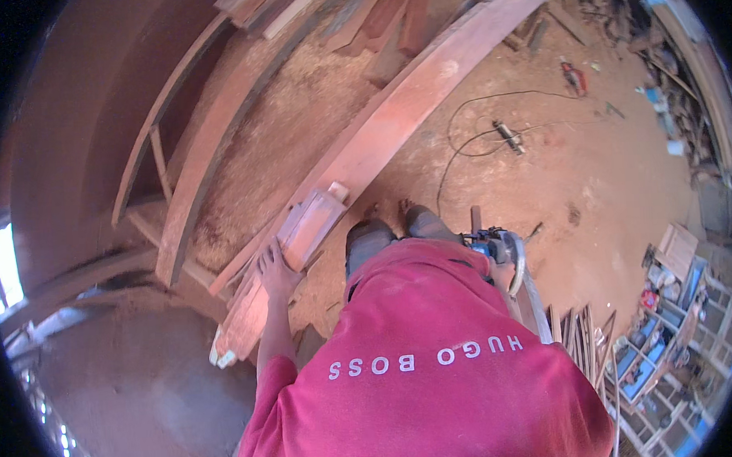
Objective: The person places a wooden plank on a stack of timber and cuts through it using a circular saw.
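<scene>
My left hand lies with fingers outstretched at the lower end of a short wooden piece. That piece rests on a long, broad reddish plank, which runs from the lower left to the upper right. A small pale block sits at the short piece's far end. On my right side, close to my hip, my right hand is beside a blue power tool with a rounded grey part. The fingers of that hand are mostly hidden, so its grip on the tool is unclear.
Curved wooden beams stand at the left. A cylindrical tool with a dark cord lies on the dusty floor ahead, and a red tool farther off. Scrap wood lines the right edge. Blue trays with small items are at lower right.
</scene>
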Available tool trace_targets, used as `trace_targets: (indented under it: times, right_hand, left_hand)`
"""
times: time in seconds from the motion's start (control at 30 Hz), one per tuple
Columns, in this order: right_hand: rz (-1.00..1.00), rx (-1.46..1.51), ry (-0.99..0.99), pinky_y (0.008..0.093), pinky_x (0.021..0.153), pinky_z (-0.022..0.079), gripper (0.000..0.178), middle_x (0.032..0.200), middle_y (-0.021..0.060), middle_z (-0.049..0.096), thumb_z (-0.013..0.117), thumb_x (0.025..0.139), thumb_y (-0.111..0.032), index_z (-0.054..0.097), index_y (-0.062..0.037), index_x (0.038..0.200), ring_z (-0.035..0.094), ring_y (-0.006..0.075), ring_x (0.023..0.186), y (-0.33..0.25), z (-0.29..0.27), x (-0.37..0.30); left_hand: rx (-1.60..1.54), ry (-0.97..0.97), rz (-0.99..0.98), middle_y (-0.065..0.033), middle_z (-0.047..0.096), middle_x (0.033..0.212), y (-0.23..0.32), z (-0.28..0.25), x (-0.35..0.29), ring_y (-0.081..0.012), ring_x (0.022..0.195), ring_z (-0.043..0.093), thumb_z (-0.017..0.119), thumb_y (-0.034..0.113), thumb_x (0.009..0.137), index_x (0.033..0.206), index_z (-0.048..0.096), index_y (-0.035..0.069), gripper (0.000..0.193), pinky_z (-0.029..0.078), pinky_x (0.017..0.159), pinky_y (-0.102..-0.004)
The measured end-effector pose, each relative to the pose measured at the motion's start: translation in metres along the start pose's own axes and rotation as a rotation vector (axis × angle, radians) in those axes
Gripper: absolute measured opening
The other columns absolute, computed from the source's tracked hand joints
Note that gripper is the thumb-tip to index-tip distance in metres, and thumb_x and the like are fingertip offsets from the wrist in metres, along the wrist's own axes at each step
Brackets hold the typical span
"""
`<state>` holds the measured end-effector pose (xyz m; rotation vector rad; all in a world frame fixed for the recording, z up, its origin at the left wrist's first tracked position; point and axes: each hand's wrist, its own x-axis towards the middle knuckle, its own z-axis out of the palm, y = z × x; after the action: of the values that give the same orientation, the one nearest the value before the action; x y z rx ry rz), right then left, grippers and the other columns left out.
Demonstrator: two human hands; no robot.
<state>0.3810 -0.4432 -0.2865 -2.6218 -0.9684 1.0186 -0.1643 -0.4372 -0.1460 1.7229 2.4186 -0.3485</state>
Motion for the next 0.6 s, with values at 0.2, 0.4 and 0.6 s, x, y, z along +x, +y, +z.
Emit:
trace_targets:
  times: [0.2, 0.4, 0.6]
  right_hand:
    - [-0.024, 0.039, 0.04, 0.0527, 0.087, 0.056, 0.051, 0.1, 0.033, 0.071, 0.073, 0.075, -0.03, 0.069, 0.0054, 0.112, 0.071, 0.0461, 0.099, -0.007, 0.01, -0.012]
    - [0.062, 0.003, 0.001, 0.0541, 0.093, 0.054, 0.055, 0.106, 0.035, 0.069, 0.074, 0.074, -0.033, 0.068, 0.0061, 0.112, 0.069, 0.047, 0.105, 0.004, 0.022, -0.014]
    - [0.177, 0.056, 0.132, 0.0518, 0.091, 0.055, 0.054, 0.099, 0.0333, 0.07, 0.073, 0.072, -0.034, 0.071, 0.0068, 0.106, 0.07, 0.0457, 0.1, 0.01, 0.026, 0.004]
  left_hand:
    - [-0.023, 0.059, -0.037, -0.0209, 0.048, 0.141, -0.01, 0.023, 0.003, -0.0413, 0.13, 0.047, 0.091, 0.033, 0.054, 0.158, 0.028, 0.012, 0.123, 0.033, 0.113, -0.0567]
    - [0.057, -0.052, -0.056, -0.0236, 0.045, 0.143, -0.013, 0.033, 0.021, -0.0428, 0.133, 0.043, 0.087, 0.048, 0.057, 0.159, 0.026, 0.011, 0.124, 0.032, 0.113, -0.0582]
    - [-0.346, 0.056, 0.089, -0.0309, 0.036, 0.152, -0.003, 0.017, 0.042, -0.0496, 0.139, 0.035, 0.078, 0.06, 0.074, 0.159, 0.025, 0.009, 0.113, 0.027, 0.114, -0.0625]
